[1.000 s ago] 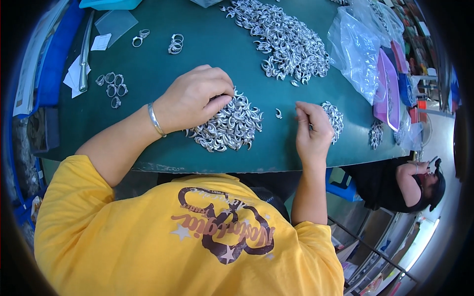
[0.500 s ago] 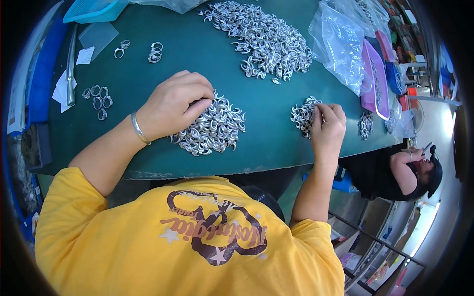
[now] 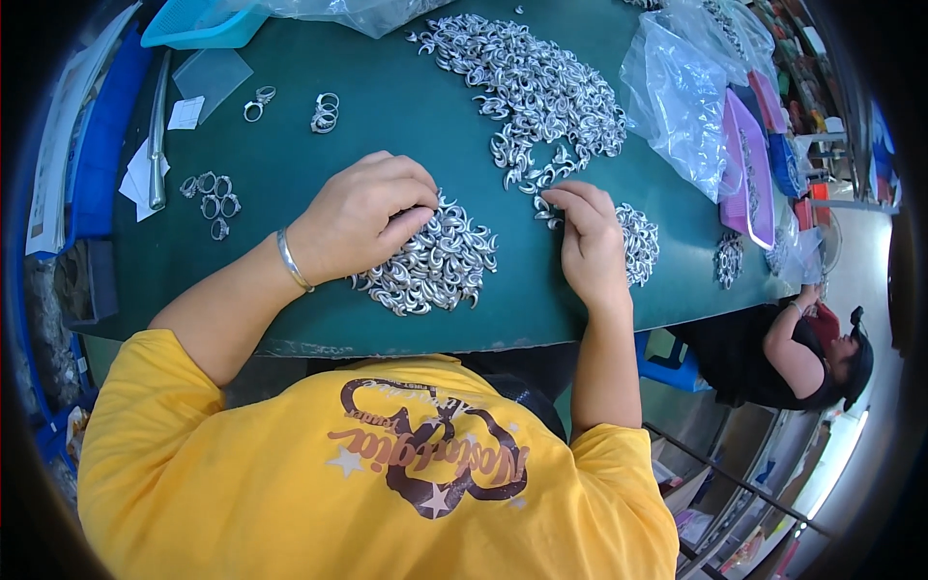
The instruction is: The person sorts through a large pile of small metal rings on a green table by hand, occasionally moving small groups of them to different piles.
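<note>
Resting curled on a pile of metal hooks (image 3: 430,266), left hand (image 3: 362,217), fingers together, right hand (image 3: 590,242) flat beside a smaller pile (image 3: 638,242), fingertips perhaps pinching one piece, green table (image 3: 406,106).

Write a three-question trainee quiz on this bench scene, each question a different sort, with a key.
1. True or false: the left hand rests on the near pile of silver rings.
2. Which colour is the table? A red, B green, C white.
3. Fill in: the left wrist wears a silver ____.

Key: 1 true. 2 B. 3 bracelet.
</note>
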`<action>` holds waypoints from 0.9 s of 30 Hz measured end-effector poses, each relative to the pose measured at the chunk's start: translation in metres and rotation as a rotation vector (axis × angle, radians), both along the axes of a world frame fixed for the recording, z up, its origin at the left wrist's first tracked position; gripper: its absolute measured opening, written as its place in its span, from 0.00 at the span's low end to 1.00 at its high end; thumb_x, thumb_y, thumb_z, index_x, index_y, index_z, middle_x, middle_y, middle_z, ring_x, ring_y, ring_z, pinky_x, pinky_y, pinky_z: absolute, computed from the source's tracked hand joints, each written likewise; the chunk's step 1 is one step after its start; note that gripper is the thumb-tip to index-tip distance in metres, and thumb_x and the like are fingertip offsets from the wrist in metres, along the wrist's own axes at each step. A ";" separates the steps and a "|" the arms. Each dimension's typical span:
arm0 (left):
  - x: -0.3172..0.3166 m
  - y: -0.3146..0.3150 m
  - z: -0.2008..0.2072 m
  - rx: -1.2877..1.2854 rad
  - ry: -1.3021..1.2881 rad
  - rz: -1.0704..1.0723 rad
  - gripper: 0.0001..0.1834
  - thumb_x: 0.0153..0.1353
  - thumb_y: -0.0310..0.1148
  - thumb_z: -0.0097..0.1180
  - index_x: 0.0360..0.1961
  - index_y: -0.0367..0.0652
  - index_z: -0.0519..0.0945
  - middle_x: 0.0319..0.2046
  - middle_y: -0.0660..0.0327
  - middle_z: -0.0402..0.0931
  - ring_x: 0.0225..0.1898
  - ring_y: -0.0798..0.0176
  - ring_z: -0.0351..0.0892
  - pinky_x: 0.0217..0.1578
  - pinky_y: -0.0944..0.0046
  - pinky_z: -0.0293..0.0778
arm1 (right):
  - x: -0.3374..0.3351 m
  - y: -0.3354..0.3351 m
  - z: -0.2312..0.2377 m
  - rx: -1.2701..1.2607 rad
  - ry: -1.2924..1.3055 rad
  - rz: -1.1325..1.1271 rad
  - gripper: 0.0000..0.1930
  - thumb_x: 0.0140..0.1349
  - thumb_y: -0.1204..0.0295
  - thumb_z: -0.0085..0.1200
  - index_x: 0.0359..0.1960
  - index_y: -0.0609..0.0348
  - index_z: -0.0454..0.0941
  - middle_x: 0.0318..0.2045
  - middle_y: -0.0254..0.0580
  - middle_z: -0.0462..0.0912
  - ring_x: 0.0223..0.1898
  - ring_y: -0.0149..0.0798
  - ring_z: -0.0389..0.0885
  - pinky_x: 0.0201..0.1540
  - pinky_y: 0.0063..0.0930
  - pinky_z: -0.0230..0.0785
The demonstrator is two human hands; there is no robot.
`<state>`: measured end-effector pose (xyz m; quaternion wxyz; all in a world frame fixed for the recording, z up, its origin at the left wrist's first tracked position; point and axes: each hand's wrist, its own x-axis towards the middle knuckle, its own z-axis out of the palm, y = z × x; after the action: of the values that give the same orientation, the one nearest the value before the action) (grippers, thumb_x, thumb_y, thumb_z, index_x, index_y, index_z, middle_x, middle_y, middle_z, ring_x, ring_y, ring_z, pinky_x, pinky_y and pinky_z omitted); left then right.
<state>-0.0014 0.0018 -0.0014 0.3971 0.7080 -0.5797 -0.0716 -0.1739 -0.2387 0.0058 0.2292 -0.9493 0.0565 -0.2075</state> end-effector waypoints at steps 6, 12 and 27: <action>-0.001 -0.001 0.001 0.000 -0.002 -0.007 0.04 0.60 0.24 0.63 0.36 0.38 0.84 0.41 0.56 0.82 0.42 0.54 0.80 0.45 0.59 0.75 | -0.019 0.005 0.003 -0.094 -0.034 -0.108 0.13 0.53 0.88 0.55 0.38 0.62 0.83 0.40 0.47 0.82 0.42 0.52 0.79 0.46 0.40 0.72; 0.000 -0.001 0.003 0.002 -0.002 -0.012 0.04 0.60 0.24 0.62 0.36 0.37 0.84 0.41 0.56 0.82 0.42 0.54 0.80 0.45 0.59 0.75 | -0.028 0.005 -0.002 -0.046 -0.086 -0.224 0.06 0.55 0.82 0.61 0.35 0.60 0.84 0.36 0.43 0.83 0.37 0.49 0.79 0.41 0.40 0.70; 0.001 -0.001 0.000 0.020 -0.013 -0.017 0.04 0.60 0.24 0.62 0.36 0.38 0.83 0.41 0.56 0.82 0.43 0.54 0.80 0.46 0.59 0.74 | -0.025 0.036 -0.002 -0.004 0.013 -0.229 0.07 0.54 0.80 0.64 0.33 0.62 0.80 0.33 0.48 0.81 0.35 0.53 0.80 0.40 0.44 0.74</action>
<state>-0.0007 0.0008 -0.0014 0.3854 0.7073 -0.5877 -0.0761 -0.1994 -0.2026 0.0041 0.2015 -0.9385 0.1657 -0.2262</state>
